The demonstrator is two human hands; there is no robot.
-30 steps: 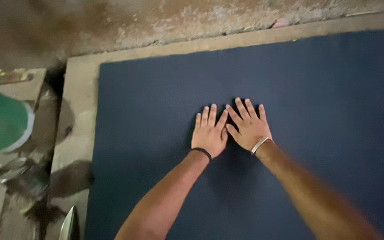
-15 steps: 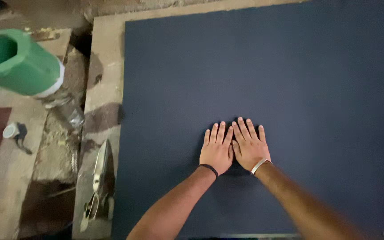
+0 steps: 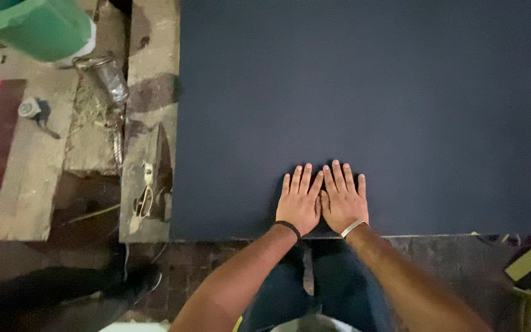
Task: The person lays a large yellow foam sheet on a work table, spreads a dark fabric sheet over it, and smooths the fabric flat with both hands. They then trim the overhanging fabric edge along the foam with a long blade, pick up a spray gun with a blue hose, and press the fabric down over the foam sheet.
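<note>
With both the left hand (image 3: 300, 203) and right hand (image 3: 343, 200) flat and open, gripping nothing, near the edge of the dark sheet (image 3: 364, 92), a hard push could slide it off its board (image 3: 149, 123)

Bare dark sheet (image 3: 370, 92) around both hands (image 3: 321, 200)

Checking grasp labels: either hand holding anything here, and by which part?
Nothing is held. The left hand and the right hand lie flat, palms down, fingers spread, side by side on the dark blue sheet near its front edge.
</note>
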